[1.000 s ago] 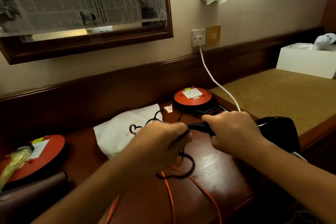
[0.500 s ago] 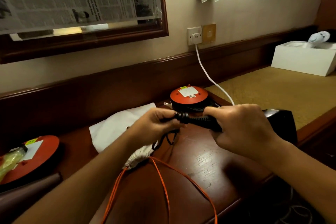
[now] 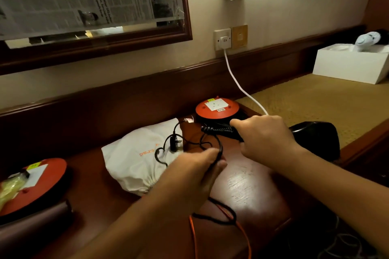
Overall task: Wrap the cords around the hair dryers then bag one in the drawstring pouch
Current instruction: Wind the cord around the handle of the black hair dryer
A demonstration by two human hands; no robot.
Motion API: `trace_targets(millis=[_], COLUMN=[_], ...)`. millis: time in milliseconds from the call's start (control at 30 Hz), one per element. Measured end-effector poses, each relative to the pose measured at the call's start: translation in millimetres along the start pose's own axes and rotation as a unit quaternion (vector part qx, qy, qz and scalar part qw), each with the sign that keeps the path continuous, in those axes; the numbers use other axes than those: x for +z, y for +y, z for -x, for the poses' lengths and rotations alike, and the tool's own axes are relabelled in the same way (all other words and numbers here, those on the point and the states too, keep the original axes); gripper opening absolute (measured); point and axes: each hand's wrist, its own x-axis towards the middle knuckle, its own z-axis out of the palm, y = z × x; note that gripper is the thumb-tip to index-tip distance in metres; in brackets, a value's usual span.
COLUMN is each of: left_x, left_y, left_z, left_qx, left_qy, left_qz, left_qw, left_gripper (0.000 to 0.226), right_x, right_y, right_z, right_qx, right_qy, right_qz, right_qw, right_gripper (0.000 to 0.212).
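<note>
The right hand (image 3: 265,139) curls round the handle of the black hair dryer (image 3: 315,139), hiding most of that handle. The left hand (image 3: 195,172) pinches its cord (image 3: 220,145) above the desk (image 3: 242,185). The plug (image 3: 174,143) lies on the white drawstring pouch (image 3: 134,160), with an orange reel (image 3: 216,108) behind.

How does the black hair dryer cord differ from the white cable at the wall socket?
The black cord is unplugged, its plug lying on the white drawstring pouch; the white cable is plugged into the wall socket. The black cord lies in loose loops, pinched by the left hand; the white cable runs in one smooth curve down behind the right hand, which grips the hair dryer. Both are thin, flexible power leads.
</note>
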Motion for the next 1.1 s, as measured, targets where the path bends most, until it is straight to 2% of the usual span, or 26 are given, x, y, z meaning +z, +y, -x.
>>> trace_targets(millis=[67, 133, 233, 333, 400, 500, 600, 700, 833, 933, 1033, 1100], left_x=[-19.8, -39.1, -54.0, -50.7, -45.2, -32.6, -14.6, 2.4, 10.2, 6.8, 0.2, -5.0], left_y=[-5.8, -18.4, -33.7, -45.1, -57.0, -73.2, -76.8, -73.3, -52.2, -45.3, -48.1, -51.6], left_z=[-11.9, -25.3, -42.2, -55.6, -60.5, -58.1, -46.5, -30.8, -12.1, -7.1, -4.9, -5.4], left_qx=[0.019, 0.017, 0.012, -0.014, -0.044, -0.099, -0.118, -0.112, -0.018, -0.035, -0.045, -0.055], left_qy=[0.051, 0.085, 0.100, 0.080, 0.068, 0.007, -0.048, -0.035, -0.036, -0.032, -0.010, 0.015], left_qz=[-0.027, -0.005, 0.011, 0.046, 0.109, 0.235, 0.267, 0.205, 0.031, -0.093, -0.134, -0.114], left_qw=[0.998, 0.996, 0.995, 0.996, 0.991, 0.967, 0.955, 0.972, 0.999, 0.995, 0.990, 0.992], left_gripper=[0.026, 0.018, 0.015, 0.016, 0.015, 0.016, 0.025, 0.015, 0.027, 0.037, 0.038, 0.035], right_x=[1.5, 2.5, -2.2, -6.6, -7.2, -6.4, -3.7, -1.8, 1.4, 3.0, 3.8, 2.7], right_y=[-2.3, -2.6, -4.0, -9.6, -8.0, -0.8, 1.1, -0.4, -7.9, -15.6, -23.9, -28.3], right_z=[2.3, 7.0, 12.7, 16.8, 18.4, 22.2, 24.0, 19.4, 13.2, 9.1, 5.2, 4.1], right_qx=[-0.024, -0.051, -0.078, -0.100, -0.096, -0.080, -0.090, -0.068, -0.043, -0.038, -0.044, -0.055], right_qy=[-0.016, -0.013, 0.017, 0.045, 0.061, 0.087, 0.103, 0.113, 0.130, 0.127, 0.120, 0.118], right_qz=[0.006, 0.006, -0.019, -0.025, -0.014, -0.031, -0.065, -0.103, -0.119, -0.140, -0.159, -0.156], right_qw=[1.000, 0.999, 0.997, 0.994, 0.993, 0.993, 0.988, 0.986, 0.983, 0.981, 0.979, 0.979], right_gripper=[0.026, 0.027, 0.030, 0.028, 0.024, 0.024, 0.021, 0.025, 0.022, 0.020, 0.018, 0.018])
